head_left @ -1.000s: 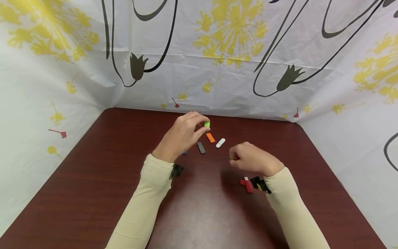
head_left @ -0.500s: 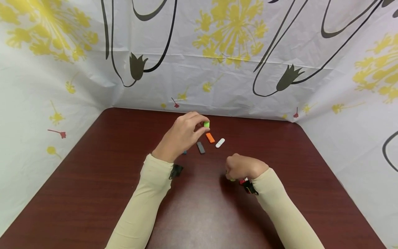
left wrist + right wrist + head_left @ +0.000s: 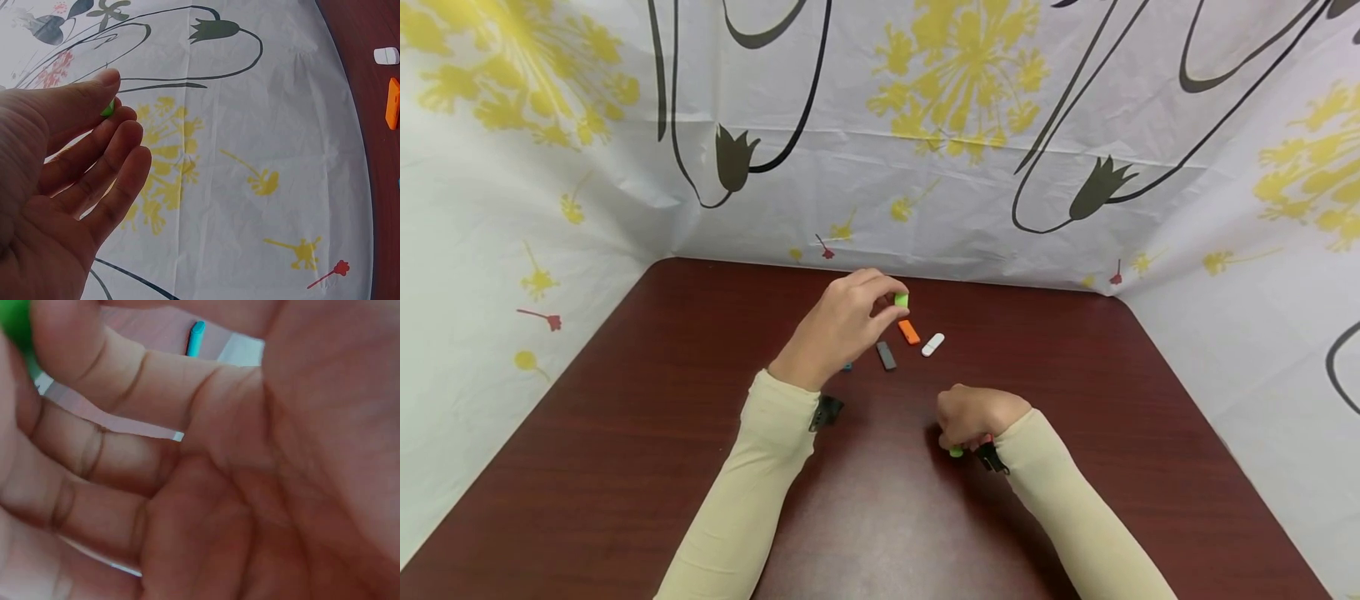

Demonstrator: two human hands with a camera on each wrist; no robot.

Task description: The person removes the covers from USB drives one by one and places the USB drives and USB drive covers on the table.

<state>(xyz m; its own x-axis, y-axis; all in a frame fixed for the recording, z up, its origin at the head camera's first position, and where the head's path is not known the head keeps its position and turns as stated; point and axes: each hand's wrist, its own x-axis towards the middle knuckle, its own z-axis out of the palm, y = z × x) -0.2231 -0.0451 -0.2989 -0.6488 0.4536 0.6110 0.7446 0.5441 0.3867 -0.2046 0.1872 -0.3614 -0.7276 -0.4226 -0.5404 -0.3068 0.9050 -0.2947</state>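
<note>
My left hand (image 3: 850, 321) is raised over the far middle of the table, pinching a small lime-green USB stick cap (image 3: 902, 300) between thumb and index finger. In the left wrist view, only a sliver of that cap shows, and the other fingers are loosely bent. Low over the table to the right, my right hand (image 3: 973, 414) holds a green USB stick (image 3: 956, 452), mostly hidden by the fingers. A blurred green part of it fills a corner of the right wrist view. Behind the right hand's wrist, a red USB stick (image 3: 987, 439) is almost wholly covered.
On the dark red-brown table (image 3: 647, 433) lie an orange USB stick (image 3: 909, 332), a white one (image 3: 933, 345) and a grey one (image 3: 886, 357). A blue one (image 3: 847, 367) is partly hidden by the left wrist. A patterned white sheet (image 3: 850, 192) surrounds the table's back and sides.
My right hand has moved down and slightly left, toward me, with the green USB stick, and now covers the red one. The left hand has kept its place and its pinch.
</note>
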